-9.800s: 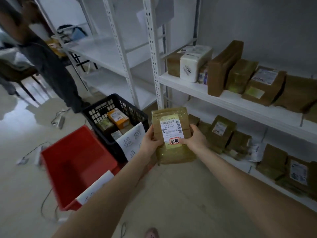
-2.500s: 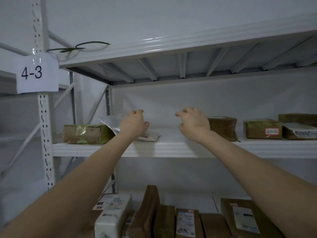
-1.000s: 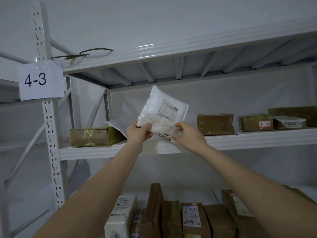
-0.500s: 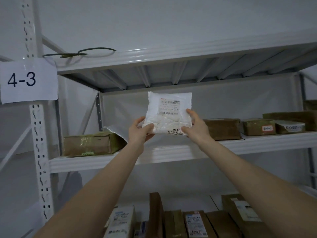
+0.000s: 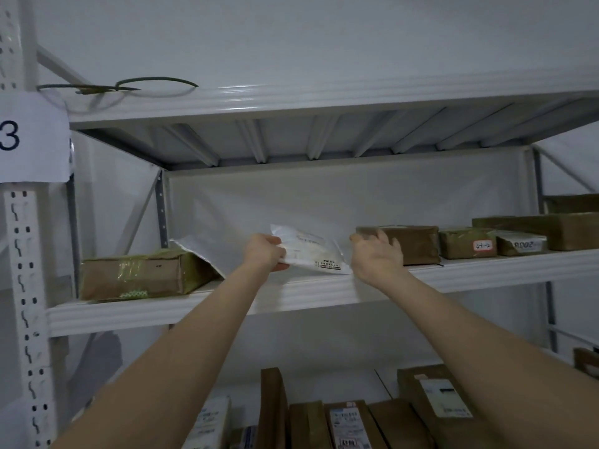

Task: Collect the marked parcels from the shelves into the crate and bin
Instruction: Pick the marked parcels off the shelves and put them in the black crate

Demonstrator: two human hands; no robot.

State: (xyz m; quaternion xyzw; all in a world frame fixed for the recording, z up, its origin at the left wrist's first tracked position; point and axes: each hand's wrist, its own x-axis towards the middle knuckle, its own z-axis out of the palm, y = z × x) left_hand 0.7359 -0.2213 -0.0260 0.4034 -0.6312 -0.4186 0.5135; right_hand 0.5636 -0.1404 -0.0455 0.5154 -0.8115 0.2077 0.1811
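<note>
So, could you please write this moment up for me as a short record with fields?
left hand: grips the left edge of the white mailer
right hand: open, holds nothing, just right of the mailer
white mailer: tilted, label side up, low over the shelf; contact with it unclear
red-labelled parcel: small, brown, lying flat further right on the same shelf
taped brown parcel: lying at the shelf's left end
</note>
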